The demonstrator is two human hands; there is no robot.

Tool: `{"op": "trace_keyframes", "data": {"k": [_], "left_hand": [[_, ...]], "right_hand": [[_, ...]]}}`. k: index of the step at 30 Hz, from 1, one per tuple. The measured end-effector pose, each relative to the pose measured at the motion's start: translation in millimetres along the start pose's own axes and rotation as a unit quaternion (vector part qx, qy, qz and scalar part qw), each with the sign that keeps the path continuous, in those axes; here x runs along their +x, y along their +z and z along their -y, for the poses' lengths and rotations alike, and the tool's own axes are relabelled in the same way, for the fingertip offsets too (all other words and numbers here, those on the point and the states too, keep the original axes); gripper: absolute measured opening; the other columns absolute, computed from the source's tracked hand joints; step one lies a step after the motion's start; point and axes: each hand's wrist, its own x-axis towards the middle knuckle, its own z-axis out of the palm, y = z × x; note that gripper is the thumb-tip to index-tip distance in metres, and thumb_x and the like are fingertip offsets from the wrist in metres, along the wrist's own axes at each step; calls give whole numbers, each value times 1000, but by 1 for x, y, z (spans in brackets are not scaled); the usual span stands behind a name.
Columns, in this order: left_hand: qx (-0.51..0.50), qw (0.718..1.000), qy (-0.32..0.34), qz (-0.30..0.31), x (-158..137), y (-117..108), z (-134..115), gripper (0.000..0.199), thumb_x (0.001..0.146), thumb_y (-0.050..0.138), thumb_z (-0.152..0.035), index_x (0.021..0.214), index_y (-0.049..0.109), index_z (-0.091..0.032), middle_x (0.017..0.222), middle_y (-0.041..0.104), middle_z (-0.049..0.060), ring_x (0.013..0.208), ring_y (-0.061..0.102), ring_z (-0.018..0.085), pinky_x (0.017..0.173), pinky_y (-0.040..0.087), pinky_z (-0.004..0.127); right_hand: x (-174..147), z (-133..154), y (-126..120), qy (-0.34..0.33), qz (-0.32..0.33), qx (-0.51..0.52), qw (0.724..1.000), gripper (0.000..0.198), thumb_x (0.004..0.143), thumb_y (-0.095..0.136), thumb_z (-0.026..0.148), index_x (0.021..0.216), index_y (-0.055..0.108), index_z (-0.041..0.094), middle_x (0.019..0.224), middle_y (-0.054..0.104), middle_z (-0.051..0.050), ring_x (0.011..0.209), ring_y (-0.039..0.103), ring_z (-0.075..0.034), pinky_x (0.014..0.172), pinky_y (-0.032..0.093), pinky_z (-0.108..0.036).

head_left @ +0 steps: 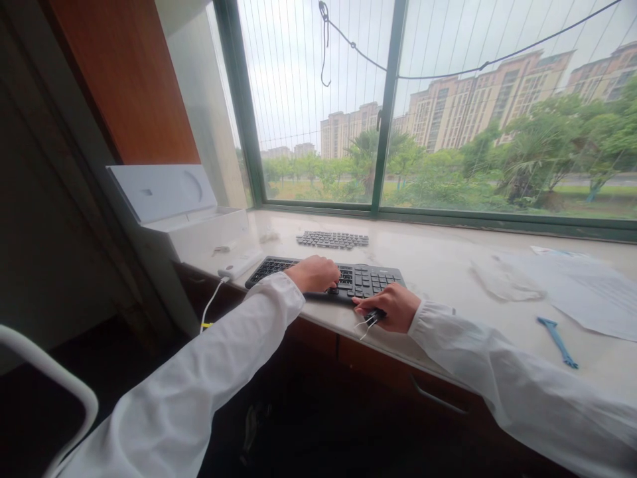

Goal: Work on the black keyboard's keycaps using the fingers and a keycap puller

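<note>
A black keyboard (375, 279) lies along the front edge of the pale countertop. Its right side has its keycaps on, while much of its left side shows bare switch places. My left hand (314, 273) is over the middle of the keyboard, fingers closed and bent down at the keys; what they hold, if anything, is hidden. At the keyboard's front edge, my right hand (395, 307) grips a black keycap puller (374, 317) whose white wire ends point toward me. Behind the keyboard, loose black keycaps (332, 239) are laid out in rows.
An open white box (199, 229) stands at the left, near a white power strip (239, 265) with a cable. To the right lie a clear plastic bag (507, 279), printed paper (597, 292) and a blue tool (558, 342). A window (318, 204) rises behind the counter.
</note>
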Motion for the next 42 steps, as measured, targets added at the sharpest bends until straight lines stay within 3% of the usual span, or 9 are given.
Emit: {"op": "trace_keyframes", "data": {"k": [7, 16, 28, 37, 42], "left_hand": [[77, 997, 12, 10, -1, -2, -16, 20, 82, 48, -9, 93, 64, -9, 88, 65, 14, 74, 64, 22, 63, 44, 30], [93, 995, -8, 30, -3, -8, -29, 29, 91, 32, -11, 99, 60, -7, 91, 62, 15, 70, 64, 21, 59, 44, 30], [83, 995, 2, 60, 3, -9, -22, 30, 92, 31, -14, 101, 59, -7, 95, 62, 16, 73, 63, 21, 63, 44, 32], [83, 996, 13, 36, 0, -2, -15, 28, 92, 31, -14, 99, 57, -8, 94, 62, 14, 72, 63, 19, 60, 42, 30], [35, 999, 15, 30, 0, -5, -3, 21, 91, 39, -17, 101, 58, -15, 99, 63, 9, 77, 63, 18, 63, 41, 28]], "right_hand": [[0, -1, 1, -1, -4, 3, 1000, 20, 82, 56, 30, 89, 75, 30, 79, 74, -1, 57, 67, -16, 52, 47, -23], [-1, -2, 2, -2, 5, -6, 1000, 21, 82, 55, 30, 91, 74, 30, 80, 74, -1, 59, 67, -16, 53, 47, -23], [1, 4, 0, -2, 6, -35, 999, 25, 84, 50, 31, 87, 75, 27, 66, 73, -3, 47, 61, -15, 47, 38, -25], [1, 2, 2, 3, 9, -42, 999, 29, 83, 50, 33, 99, 73, 26, 66, 73, -4, 46, 61, -15, 47, 38, -26], [1, 3, 1, 8, 13, -45, 999, 28, 82, 52, 32, 99, 74, 26, 64, 72, -4, 45, 59, -14, 48, 37, -26]]}}
